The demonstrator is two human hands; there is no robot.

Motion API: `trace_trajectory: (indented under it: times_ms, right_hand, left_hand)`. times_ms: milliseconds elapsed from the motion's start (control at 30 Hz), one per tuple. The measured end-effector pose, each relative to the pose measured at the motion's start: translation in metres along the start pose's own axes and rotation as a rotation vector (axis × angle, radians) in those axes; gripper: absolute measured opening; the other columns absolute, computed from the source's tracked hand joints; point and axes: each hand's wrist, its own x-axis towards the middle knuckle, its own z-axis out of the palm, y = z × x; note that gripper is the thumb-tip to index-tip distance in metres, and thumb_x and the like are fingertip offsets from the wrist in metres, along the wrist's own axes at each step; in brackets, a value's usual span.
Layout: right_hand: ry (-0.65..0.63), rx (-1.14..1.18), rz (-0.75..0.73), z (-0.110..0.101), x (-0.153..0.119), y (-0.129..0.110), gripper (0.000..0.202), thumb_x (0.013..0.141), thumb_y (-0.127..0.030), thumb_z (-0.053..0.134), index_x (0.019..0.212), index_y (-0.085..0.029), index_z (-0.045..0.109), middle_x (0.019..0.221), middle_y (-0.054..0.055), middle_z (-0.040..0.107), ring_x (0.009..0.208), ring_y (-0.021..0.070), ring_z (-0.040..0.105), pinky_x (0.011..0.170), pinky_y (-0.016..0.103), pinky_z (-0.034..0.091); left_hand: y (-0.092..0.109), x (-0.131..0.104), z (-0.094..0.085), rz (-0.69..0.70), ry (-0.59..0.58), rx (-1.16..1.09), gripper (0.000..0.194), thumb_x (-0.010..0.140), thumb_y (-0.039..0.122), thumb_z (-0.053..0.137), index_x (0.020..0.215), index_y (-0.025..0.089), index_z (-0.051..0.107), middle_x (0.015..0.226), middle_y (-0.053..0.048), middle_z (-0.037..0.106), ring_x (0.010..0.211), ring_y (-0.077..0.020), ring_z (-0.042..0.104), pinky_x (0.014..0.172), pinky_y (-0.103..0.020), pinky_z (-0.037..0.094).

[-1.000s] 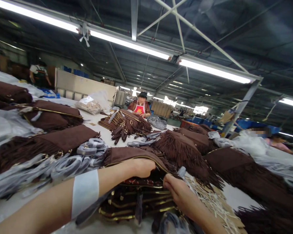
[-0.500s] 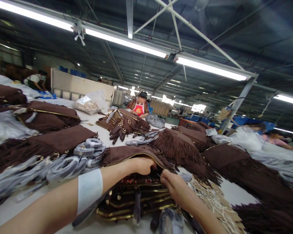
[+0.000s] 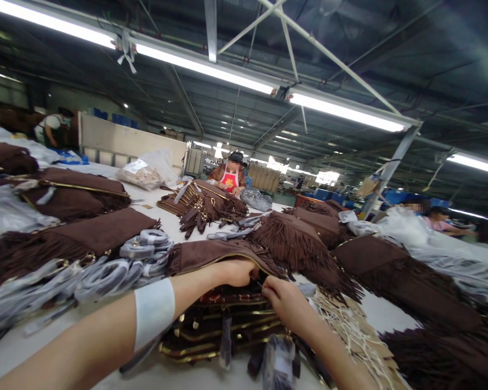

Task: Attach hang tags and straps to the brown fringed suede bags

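A brown fringed bag point(image 3: 205, 254) with a gold zipper lies in front of me, its mouth unzipped. My left hand point(image 3: 242, 272) reaches across into that mouth with curled fingers; their tips and whatever they hold are hidden. At the right end of the opening my right hand point(image 3: 282, 298) is closed in a pinch on the bag's edge. A thin shiny bit shows by its fingertips, too small to name. Beneath is a stack of dark bags point(image 3: 203, 344) with gold zippers. A plastic-wrapped strap point(image 3: 278, 360) lies just below my right hand.
Coiled wrapped straps point(image 3: 106, 279) and another brown bag point(image 3: 101, 230) lie to the left. More fringed bags point(image 3: 295, 235) are piled at right, near cream stringy fringe point(image 3: 350, 325). Across the white table, a person in a red apron point(image 3: 230, 179) sits behind a bag pile point(image 3: 203, 203).
The view has shifted slightly. Both hands stay at the bag's opening, with my right hand still pinched at its edge and my left still inside.
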Motion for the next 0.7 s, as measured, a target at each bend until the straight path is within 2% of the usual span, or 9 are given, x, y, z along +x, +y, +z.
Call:
trace_trajectory:
  times_ms: [133, 267, 467, 567, 700]
  right_hand:
    - [0.018, -0.121, 0.135, 0.003, 0.010, -0.014, 0.022, 0.084, -0.014, 0.050, 0.080, -0.020, 0.071, 0.084, 0.011, 0.073, 0.083, 0.0232, 0.066, 0.066, 0.028, 0.039]
    - [0.016, -0.206, 0.218, 0.005, 0.017, -0.026, 0.026, 0.081, -0.010, 0.048, 0.086, -0.016, 0.073, 0.091, 0.018, 0.074, 0.085, 0.0284, 0.068, 0.065, 0.032, 0.041]
    - [-0.013, -0.251, 0.243, 0.000, 0.026, -0.028, 0.026, 0.075, -0.008, 0.052, 0.083, -0.016, 0.075, 0.091, 0.018, 0.075, 0.086, 0.0287, 0.069, 0.066, 0.032, 0.042]
    - [-0.027, -0.241, 0.221, 0.000, 0.028, -0.023, 0.024, 0.076, -0.009, 0.053, 0.081, -0.018, 0.075, 0.090, 0.017, 0.075, 0.086, 0.0278, 0.070, 0.066, 0.031, 0.041]
    - [-0.027, -0.223, 0.206, 0.003, 0.029, -0.020, 0.024, 0.076, -0.010, 0.053, 0.079, -0.019, 0.075, 0.085, 0.016, 0.075, 0.084, 0.0280, 0.069, 0.065, 0.031, 0.041]
  left_hand:
    - [-0.011, 0.003, 0.013, -0.014, 0.020, -0.167, 0.039, 0.069, 0.004, 0.050, 0.101, 0.015, 0.068, 0.099, -0.005, 0.073, 0.086, -0.0195, 0.066, 0.075, -0.025, 0.051]
    - [-0.016, 0.003, 0.019, 0.020, 0.033, -0.291, 0.039, 0.069, 0.003, 0.047, 0.098, 0.017, 0.069, 0.103, -0.001, 0.072, 0.091, -0.0163, 0.064, 0.081, -0.023, 0.049]
    - [-0.020, 0.003, 0.024, -0.011, 0.100, -0.366, 0.041, 0.070, 0.003, 0.044, 0.099, 0.016, 0.070, 0.104, -0.002, 0.072, 0.093, -0.0176, 0.063, 0.088, -0.028, 0.047]
    - [-0.021, 0.007, 0.028, -0.045, 0.122, -0.385, 0.038, 0.071, 0.005, 0.044, 0.097, 0.016, 0.070, 0.100, -0.002, 0.072, 0.090, -0.0174, 0.064, 0.084, -0.027, 0.048]
    - [-0.019, 0.012, 0.032, -0.111, 0.125, -0.364, 0.027, 0.073, 0.009, 0.049, 0.087, 0.015, 0.071, 0.082, -0.002, 0.072, 0.074, -0.0181, 0.063, 0.070, -0.027, 0.050]
